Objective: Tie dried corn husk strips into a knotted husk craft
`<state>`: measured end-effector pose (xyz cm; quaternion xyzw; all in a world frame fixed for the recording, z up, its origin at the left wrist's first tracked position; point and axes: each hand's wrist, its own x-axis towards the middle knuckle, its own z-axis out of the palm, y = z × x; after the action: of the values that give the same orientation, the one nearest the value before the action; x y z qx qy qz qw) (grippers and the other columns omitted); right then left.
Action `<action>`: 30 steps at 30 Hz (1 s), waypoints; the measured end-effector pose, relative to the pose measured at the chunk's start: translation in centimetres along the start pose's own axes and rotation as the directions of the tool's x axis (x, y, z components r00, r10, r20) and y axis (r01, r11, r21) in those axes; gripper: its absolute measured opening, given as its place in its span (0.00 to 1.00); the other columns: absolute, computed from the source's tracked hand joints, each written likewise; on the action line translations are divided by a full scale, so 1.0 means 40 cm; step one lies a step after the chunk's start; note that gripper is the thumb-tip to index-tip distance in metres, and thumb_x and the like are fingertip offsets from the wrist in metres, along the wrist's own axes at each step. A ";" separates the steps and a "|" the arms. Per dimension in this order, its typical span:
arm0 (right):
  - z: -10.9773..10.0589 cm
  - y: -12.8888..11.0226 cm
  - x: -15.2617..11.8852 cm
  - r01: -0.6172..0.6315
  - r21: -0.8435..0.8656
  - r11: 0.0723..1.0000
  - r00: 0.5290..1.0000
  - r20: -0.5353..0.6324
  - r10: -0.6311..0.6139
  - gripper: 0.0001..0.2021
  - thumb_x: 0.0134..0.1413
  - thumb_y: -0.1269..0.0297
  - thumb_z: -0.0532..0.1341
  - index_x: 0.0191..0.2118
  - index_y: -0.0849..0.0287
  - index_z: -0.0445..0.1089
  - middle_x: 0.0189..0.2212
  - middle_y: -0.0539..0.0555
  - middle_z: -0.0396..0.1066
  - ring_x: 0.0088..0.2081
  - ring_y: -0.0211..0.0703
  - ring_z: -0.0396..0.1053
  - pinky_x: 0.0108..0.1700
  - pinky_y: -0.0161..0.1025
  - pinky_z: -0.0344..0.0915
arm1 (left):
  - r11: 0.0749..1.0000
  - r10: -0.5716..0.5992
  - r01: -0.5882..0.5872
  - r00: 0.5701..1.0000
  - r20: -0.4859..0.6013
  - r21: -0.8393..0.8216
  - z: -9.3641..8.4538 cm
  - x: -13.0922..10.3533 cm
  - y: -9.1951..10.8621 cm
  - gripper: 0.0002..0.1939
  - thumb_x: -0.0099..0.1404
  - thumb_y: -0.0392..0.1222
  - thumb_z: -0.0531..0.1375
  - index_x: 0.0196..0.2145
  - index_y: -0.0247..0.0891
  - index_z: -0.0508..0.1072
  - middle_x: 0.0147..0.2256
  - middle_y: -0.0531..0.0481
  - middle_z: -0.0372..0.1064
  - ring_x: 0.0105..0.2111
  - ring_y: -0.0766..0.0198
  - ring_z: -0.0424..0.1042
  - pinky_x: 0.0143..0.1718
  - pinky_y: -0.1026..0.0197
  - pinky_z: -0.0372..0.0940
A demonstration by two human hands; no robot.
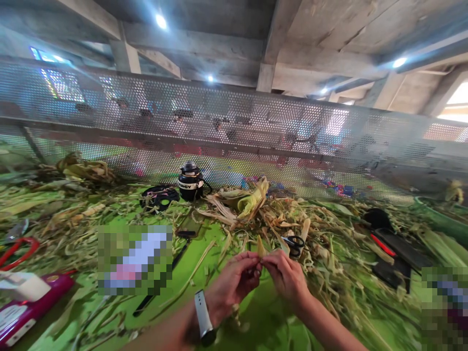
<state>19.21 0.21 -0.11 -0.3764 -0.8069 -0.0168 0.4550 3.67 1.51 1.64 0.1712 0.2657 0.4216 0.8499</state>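
Note:
Both my hands meet near the front middle of the green table point(201, 263), fingertips pinched close together. Between them stands a small yellowish piece of corn husk point(261, 246), its pointed end upward. My left hand point(239, 278), with a watch point(204, 314) on its wrist, is closed on the husk's base. From the other side, my right hand point(287, 275) pinches the same piece. Just beyond the right hand lie black-handled scissors point(294, 242) among dry husk strips. Farther back sits a heap of corn husks point(252, 202).
A black jug point(190, 180) stands by the perforated metal screen point(234, 122), with people behind it. Red-handled scissors point(18, 251) and a magenta device point(40, 302) lie at left. A green basket point(435, 217) is at right. Loose husks cover both sides.

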 end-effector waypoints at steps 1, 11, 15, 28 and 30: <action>0.002 -0.003 -0.001 -0.019 -0.002 1.000 1.000 -0.018 0.019 0.06 0.60 0.72 0.53 0.39 0.56 0.65 0.29 0.53 0.70 0.29 0.38 0.70 0.32 0.32 0.67 | 1.000 -0.002 0.002 1.000 0.008 0.001 0.000 -0.001 -0.001 0.13 0.43 0.31 0.69 0.27 0.33 0.70 0.22 0.53 0.69 0.22 0.73 0.67 0.23 0.72 0.58; 0.024 -0.039 -0.006 -0.420 0.306 0.854 0.899 0.013 0.437 0.10 0.60 0.65 0.52 0.47 0.57 0.57 0.24 0.48 0.66 0.23 0.37 0.67 0.26 0.33 0.66 | 0.963 0.116 -0.133 0.990 0.086 0.235 -0.003 -0.013 -0.016 0.11 0.48 0.39 0.68 0.26 0.34 0.71 0.23 0.53 0.70 0.24 0.71 0.67 0.26 0.69 0.59; 0.018 -0.042 -0.006 -0.461 0.337 0.821 0.882 0.068 0.467 0.14 0.59 0.65 0.51 0.50 0.56 0.57 0.22 0.47 0.62 0.22 0.37 0.64 0.25 0.33 0.63 | 0.831 0.222 -0.262 0.965 0.140 0.490 0.010 -0.023 -0.004 0.10 0.51 0.43 0.66 0.25 0.34 0.71 0.23 0.53 0.69 0.25 0.69 0.66 0.25 0.68 0.58; -0.012 -0.020 0.028 -0.159 0.183 0.970 0.986 -0.024 0.166 0.04 0.57 0.68 0.57 0.34 0.55 0.69 0.28 0.52 0.70 0.30 0.39 0.69 0.33 0.34 0.66 | 0.997 0.063 -0.066 0.996 0.067 0.038 -0.003 -0.005 -0.005 0.11 0.45 0.34 0.70 0.27 0.32 0.72 0.23 0.53 0.70 0.22 0.73 0.67 0.21 0.73 0.56; -0.014 -0.020 0.029 -0.124 0.166 0.978 0.990 -0.050 0.134 0.05 0.58 0.68 0.56 0.35 0.55 0.70 0.27 0.52 0.69 0.30 0.39 0.69 0.32 0.34 0.67 | 1.000 0.030 -0.030 0.997 0.064 0.000 -0.003 -0.004 -0.006 0.11 0.46 0.32 0.69 0.28 0.32 0.72 0.23 0.53 0.70 0.22 0.74 0.67 0.20 0.74 0.56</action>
<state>18.78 0.13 1.35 -0.3889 -0.7653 0.0671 0.5084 3.67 1.23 1.47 0.1891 0.2359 0.4284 0.8515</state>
